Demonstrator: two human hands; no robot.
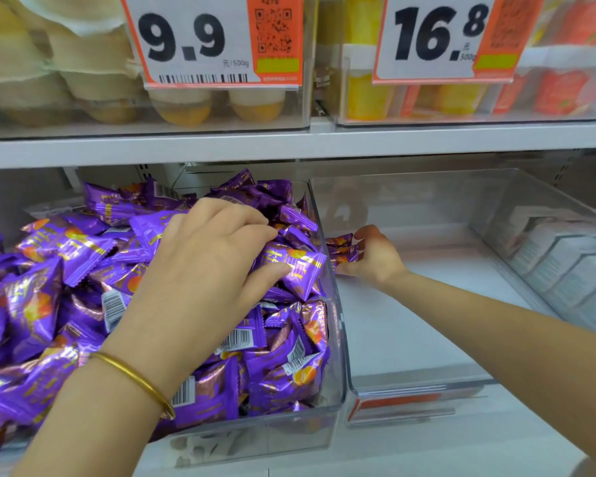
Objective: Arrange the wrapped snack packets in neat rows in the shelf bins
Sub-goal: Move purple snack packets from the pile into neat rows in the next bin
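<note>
- My left hand (pixel 217 249) is lying, fingers apart, on heaped purple foil snack packets (pixel 66 270).
- My right hand (pixel 375 258) is pinching a packet row (pixel 343 251) (rightward, inside the clear plastic bin (pixel 427 304)).

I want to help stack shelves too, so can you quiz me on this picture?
1. True or false: the left hand lies on the packets in the left bin.
2. The right hand holds a few packets in: A) the left bin, B) the right bin, C) the top shelf.
3. Fill in: the tag above the left bin reads ___.
Key: 1 true; 2 B; 3 9.9.
</note>
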